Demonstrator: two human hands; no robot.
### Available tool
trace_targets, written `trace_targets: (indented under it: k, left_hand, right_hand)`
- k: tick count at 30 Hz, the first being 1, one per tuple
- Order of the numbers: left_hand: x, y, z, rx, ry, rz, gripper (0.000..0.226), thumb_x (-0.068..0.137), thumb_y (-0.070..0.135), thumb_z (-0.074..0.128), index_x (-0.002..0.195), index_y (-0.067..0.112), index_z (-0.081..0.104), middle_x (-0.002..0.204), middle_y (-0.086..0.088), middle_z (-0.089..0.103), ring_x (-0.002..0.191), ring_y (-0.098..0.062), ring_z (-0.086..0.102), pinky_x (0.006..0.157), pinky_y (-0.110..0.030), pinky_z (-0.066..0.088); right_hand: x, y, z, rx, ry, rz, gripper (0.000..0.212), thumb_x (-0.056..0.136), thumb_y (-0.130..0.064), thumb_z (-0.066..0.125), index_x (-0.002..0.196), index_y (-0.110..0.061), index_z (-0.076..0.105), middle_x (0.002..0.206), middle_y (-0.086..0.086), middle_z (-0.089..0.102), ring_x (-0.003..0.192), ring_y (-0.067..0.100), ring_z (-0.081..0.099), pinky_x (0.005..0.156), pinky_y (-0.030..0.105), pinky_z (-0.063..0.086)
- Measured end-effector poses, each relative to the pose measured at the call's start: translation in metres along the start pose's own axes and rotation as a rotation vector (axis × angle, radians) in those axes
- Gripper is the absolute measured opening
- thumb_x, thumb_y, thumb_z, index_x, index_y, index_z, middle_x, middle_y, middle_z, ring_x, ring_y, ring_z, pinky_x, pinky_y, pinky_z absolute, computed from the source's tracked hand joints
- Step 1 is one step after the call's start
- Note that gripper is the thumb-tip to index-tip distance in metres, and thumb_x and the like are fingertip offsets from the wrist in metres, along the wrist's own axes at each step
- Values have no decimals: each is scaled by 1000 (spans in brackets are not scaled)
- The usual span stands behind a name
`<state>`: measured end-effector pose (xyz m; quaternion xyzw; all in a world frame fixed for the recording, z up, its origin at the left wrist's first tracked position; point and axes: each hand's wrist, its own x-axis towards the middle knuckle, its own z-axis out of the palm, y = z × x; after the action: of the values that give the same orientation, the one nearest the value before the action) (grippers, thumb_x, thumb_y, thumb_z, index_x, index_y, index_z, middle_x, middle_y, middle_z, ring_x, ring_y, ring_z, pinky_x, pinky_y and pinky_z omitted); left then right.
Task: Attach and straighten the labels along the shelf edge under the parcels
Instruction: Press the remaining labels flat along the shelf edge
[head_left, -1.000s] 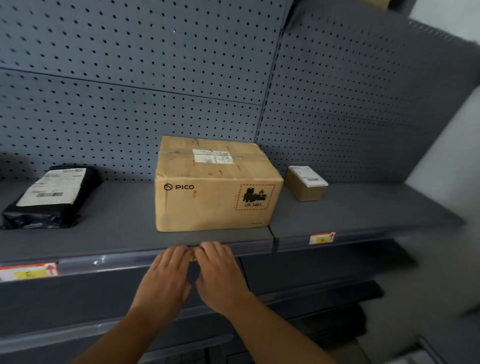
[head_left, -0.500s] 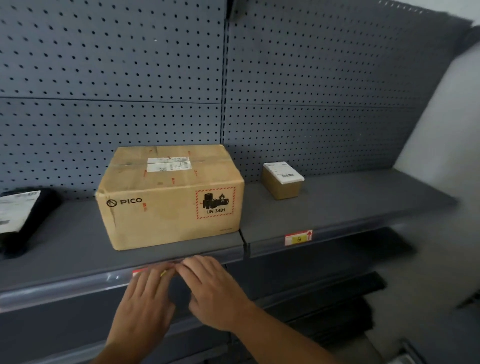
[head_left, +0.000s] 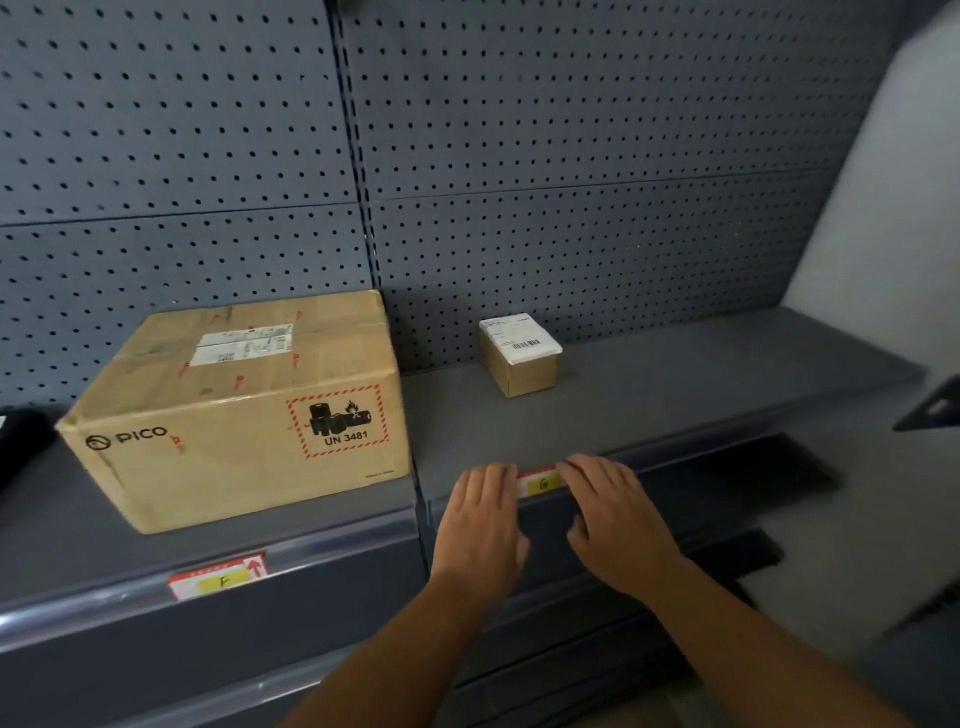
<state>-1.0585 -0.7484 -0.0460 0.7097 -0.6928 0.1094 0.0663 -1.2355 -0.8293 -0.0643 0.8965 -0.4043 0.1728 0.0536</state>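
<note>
On shelf edge (head_left: 675, 457), hands flank label G (head_left: 540, 482).

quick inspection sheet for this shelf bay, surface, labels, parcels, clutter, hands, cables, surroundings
surface: grey metal shelf, clear strip along its front edge
job's things: red-and-yellow label marked G between the hands; red-and-yellow label marked F under the large box, slightly tilted
parcels: large brown PICO cardboard box; small brown cardboard box
clutter: black object at left edge, cut off
hands: left hand and right hand flat on the edge, no grip
cables: nothing seen
surroundings: grey pegboard back panel
</note>
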Motion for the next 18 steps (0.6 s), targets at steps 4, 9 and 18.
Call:
trace_targets:
  k: [4, 9, 18]
  left_hand:
    - [3, 0, 6, -3, -9, 15, 71, 94, 35, 48, 153, 9, 17, 149, -9, 32, 137, -26, 30, 122, -41, 16]
    - [0, 1, 11, 0, 16, 39, 75, 92, 37, 51, 153, 8, 19, 147, -10, 35, 134, -28, 35, 120, -42, 21]
    - [-2, -4, 18, 29, 42, 76, 72, 91, 36, 51, 151, 7, 23, 147, -12, 37, 135, -30, 35, 120, -46, 23]
  right_hand:
    - [1, -3, 5, 35, 17, 31, 64, 79, -17, 65, 140, -9, 48, 139, 9, 52, 130, 26, 50, 113, 45, 40]
    - [3, 4, 6, 56, 47, -1, 61, 78, -13, 66, 138, -7, 51, 135, 10, 54, 126, 26, 52, 110, 44, 44]
    - [2, -1, 12, 92, 93, 24, 63, 74, -9, 70, 135, -6, 54, 133, 11, 55, 121, 27, 56, 105, 43, 49]
